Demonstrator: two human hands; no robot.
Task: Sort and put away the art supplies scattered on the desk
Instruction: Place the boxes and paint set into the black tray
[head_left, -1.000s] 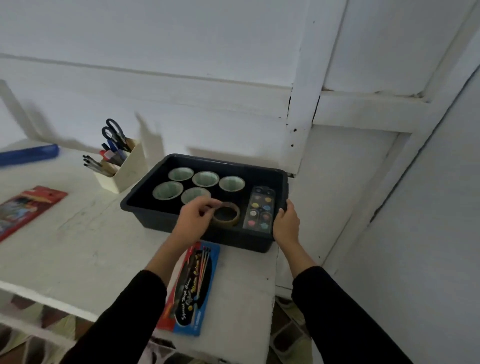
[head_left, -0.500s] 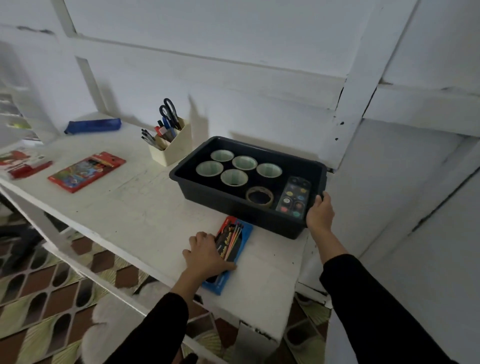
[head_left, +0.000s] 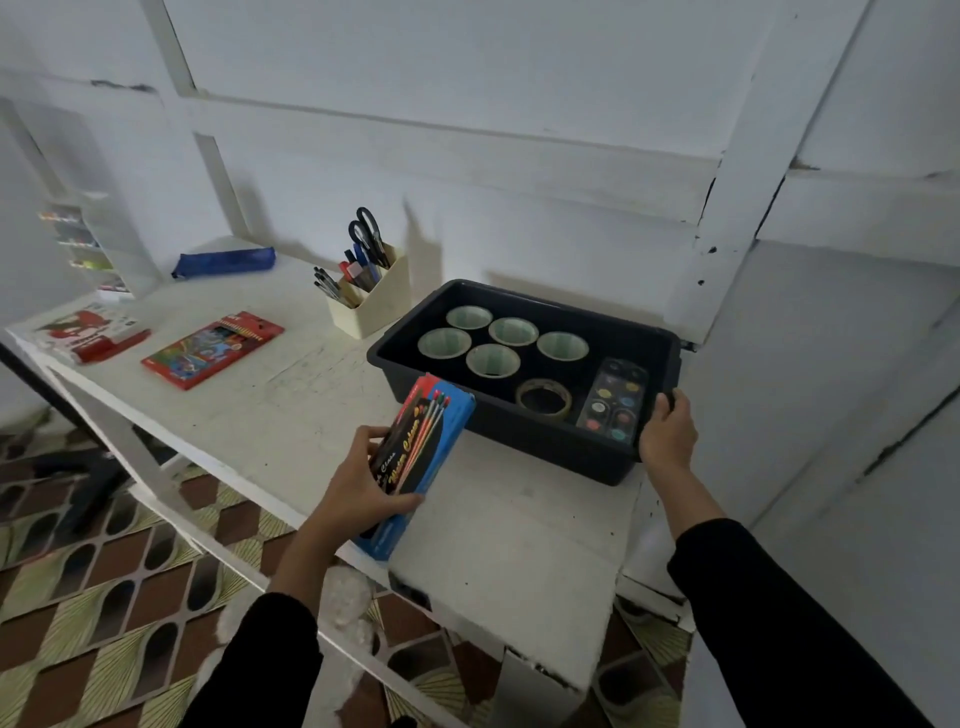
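Head view: a person's left hand (head_left: 358, 483) is gripping the near end of a blue pencil box (head_left: 426, 447), fingers curled round its edges, over the front of the white bench (head_left: 291, 415). The box's long axis is pointing away toward the black tray (head_left: 545, 447), which is lying just beyond and to the right, with the left hand sitting nearer its open middle. The right hand (head_left: 667, 431) is clasping the tray's near right corner. Farther off, a red pencil box (head_left: 213, 349) and a pen holder (head_left: 376, 306) are waiting on the bench.
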